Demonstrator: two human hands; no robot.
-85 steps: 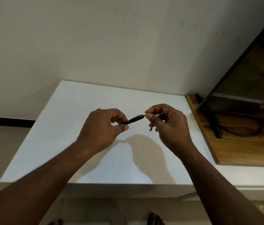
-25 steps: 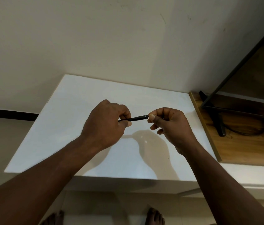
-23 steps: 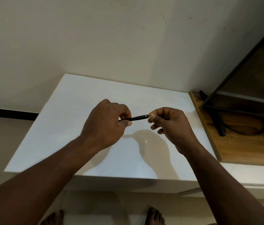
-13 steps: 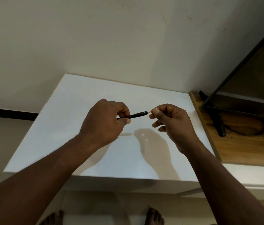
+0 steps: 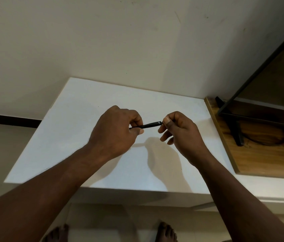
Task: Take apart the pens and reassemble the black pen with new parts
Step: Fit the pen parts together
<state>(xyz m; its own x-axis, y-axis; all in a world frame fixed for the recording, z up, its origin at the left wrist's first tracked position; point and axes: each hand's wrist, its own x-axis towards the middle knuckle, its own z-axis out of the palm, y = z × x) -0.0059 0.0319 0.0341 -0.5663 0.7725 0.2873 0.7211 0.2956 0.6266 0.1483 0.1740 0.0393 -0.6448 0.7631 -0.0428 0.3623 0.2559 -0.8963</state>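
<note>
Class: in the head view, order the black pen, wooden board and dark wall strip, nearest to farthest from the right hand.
1. black pen, at its fingertips.
2. wooden board, to its right.
3. dark wall strip, far left.

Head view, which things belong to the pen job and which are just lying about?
In the job: black pen, gripped by the left hand, its end pinched by the right hand.
Just lying about: wooden board, black stand leg, dark cable.

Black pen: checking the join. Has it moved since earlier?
Yes. The black pen shifted slightly right, towards the wooden board, meeting the right hand.
</note>
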